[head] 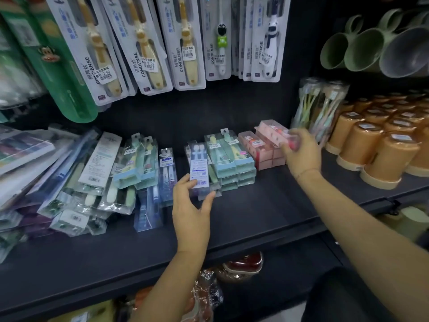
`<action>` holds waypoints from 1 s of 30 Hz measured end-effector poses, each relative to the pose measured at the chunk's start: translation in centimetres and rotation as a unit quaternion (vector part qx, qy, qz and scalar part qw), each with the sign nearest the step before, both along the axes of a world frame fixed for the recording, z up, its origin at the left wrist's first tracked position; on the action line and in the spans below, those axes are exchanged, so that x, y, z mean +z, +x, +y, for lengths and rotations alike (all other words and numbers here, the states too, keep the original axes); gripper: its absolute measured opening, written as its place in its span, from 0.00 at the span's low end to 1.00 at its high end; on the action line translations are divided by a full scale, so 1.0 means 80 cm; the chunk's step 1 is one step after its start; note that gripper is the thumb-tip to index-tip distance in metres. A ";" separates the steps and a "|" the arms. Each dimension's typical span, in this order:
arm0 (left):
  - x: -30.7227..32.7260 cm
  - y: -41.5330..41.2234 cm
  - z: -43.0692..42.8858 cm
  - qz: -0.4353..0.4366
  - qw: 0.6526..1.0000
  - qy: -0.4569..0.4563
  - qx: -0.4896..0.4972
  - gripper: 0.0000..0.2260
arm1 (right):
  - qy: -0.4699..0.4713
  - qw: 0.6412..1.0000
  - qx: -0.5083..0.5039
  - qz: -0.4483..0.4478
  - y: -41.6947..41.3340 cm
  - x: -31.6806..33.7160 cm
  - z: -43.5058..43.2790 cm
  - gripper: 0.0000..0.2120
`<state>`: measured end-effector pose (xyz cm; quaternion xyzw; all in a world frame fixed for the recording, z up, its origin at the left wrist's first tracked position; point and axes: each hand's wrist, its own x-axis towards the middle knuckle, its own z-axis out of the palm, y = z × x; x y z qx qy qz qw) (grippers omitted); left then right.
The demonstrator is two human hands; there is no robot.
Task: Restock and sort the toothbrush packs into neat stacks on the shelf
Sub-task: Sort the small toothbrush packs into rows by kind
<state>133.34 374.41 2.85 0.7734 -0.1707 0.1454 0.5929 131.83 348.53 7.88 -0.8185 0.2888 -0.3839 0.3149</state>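
On the dark shelf toothbrush packs lie in rows. My left hand holds a clear pack with a white barcode label by its near end, at the front of a low stack. Right of it stands a neat stack of teal packs, then a stack of pink packs. My right hand grips one pink pack, tilted and lifted above the pink stack. An untidy heap of mixed packs covers the shelf's left part.
Hanging blister packs of toothbrushes fill the wall above. Orange cups stand in rows at the right, green mugs hang above them, and a clear pack of upright brushes stands between. Wrapped goods lie on the lower shelf.
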 end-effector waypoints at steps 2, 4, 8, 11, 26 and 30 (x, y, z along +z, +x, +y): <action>0.000 0.000 -0.001 0.010 1.000 0.005 0.010 0.17 | -0.020 0.999 0.005 0.036 0.036 -0.003 -0.013 0.15; -0.002 0.000 -0.003 0.011 1.000 0.014 0.015 0.18 | -0.034 0.996 0.012 0.081 0.062 -0.008 -0.019 0.15; -0.004 0.001 -0.002 0.011 1.000 0.000 0.025 0.18 | -0.074 0.989 -0.011 0.126 0.070 -0.008 -0.005 0.19; -0.003 -0.004 -0.001 -0.021 0.999 -0.020 0.032 0.19 | -0.033 0.997 0.053 -0.037 0.036 0.002 0.057 0.13; 0.001 0.033 0.101 -0.262 0.861 0.395 0.186 0.22 | 0.402 0.873 0.276 0.014 -0.018 -0.015 0.224 0.05; -0.003 0.062 0.125 -0.210 0.829 0.482 0.189 0.26 | 0.382 0.889 0.251 0.010 -0.003 -0.030 0.250 0.08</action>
